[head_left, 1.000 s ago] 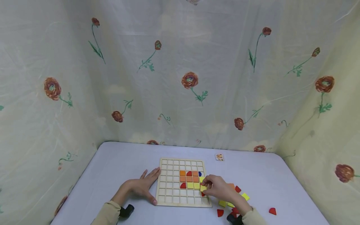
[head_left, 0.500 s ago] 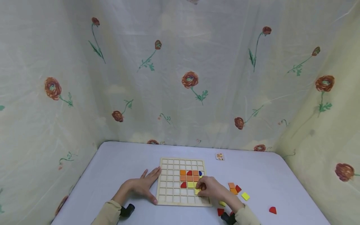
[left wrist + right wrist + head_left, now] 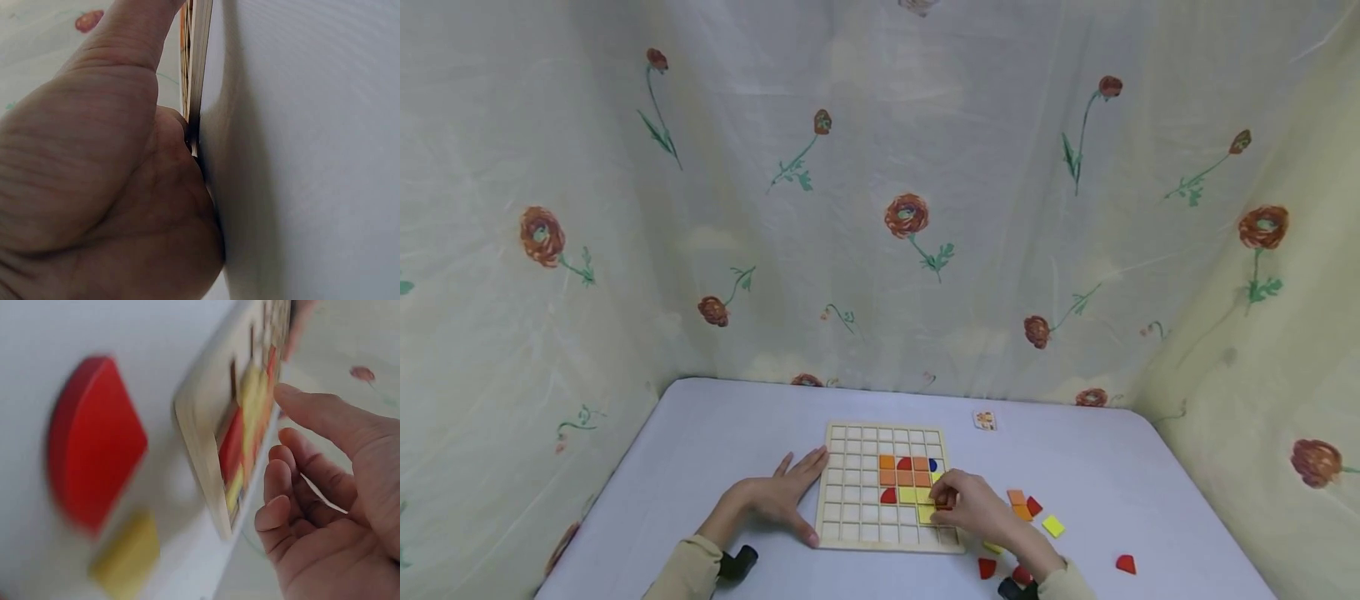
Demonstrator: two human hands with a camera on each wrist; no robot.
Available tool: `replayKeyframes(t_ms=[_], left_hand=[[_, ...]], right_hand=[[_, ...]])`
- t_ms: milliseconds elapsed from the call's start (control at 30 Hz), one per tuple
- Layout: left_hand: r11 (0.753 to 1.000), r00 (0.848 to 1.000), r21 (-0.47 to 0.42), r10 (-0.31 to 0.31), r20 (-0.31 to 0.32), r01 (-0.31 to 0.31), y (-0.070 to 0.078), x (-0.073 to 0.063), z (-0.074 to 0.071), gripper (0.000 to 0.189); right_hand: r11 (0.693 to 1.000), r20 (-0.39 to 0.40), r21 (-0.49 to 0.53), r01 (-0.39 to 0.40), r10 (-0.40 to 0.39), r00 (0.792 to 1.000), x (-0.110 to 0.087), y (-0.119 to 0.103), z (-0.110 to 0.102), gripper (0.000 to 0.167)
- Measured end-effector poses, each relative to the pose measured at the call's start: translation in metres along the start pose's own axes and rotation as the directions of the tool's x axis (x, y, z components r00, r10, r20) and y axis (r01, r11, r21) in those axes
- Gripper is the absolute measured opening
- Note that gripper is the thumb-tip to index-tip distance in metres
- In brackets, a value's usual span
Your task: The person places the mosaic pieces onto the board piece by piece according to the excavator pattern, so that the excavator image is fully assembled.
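A pale wooden grid board (image 3: pixel 848 534) lies on the table. Orange, red, yellow and blue tiles fill part of its right half. My left hand (image 3: pixel 781 497) rests against the board's left edge, thumb and fingers spread; the left wrist view has its palm (image 3: pixel 144 206) down beside the rim. My right hand (image 3: pixel 976 505) is over the right side, its fingertips close to a yellow square tile (image 3: pixel 927 515) in a lower cell. In the right wrist view the thumb and loosely bent fingers (image 3: pixel 273 515) stand apart with nothing between them. That hand hides some cells at the right.
Right of the board lie loose orange tiles (image 3: pixel 1018 504), a yellow square (image 3: pixel 1053 526) and red quarter-round pieces (image 3: pixel 1125 564). A small printed card (image 3: pixel 985 420) lies behind the board. Flowered curtains (image 3: pixel 865 250) hang around the table.
My right hand has carried the yellow square leftward from the board's right edge and let it go in a lower cell, then drawn slightly right. My left hand has stayed in place.
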State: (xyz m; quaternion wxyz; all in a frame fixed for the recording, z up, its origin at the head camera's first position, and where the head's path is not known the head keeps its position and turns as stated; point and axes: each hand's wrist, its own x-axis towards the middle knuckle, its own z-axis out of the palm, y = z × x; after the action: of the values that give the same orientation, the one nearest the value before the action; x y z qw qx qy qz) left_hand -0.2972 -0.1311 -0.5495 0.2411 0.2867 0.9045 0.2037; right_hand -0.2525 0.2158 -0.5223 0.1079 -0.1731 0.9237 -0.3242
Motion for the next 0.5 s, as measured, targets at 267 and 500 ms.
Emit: replayKeyframes(t_ms=[267, 500], left_hand=[[1.000, 1.000, -0.003, 0.008, 0.002, -0.008, 0.000, 0.000, 0.000, 0.130], [1.000, 1.000, 0.002, 0.006, -0.001, -0.006, -0.001, 0.000, 0.001, 0.130]], right_hand=[[0.957, -0.123, -0.002, -0.289, 0.287, 0.950, -0.035, 0.028, -0.034, 0.037], [0.924, -0.134, 0.014, -0.382, 0.380, 0.915, -0.068, 0.067, -0.061, 0.050]])
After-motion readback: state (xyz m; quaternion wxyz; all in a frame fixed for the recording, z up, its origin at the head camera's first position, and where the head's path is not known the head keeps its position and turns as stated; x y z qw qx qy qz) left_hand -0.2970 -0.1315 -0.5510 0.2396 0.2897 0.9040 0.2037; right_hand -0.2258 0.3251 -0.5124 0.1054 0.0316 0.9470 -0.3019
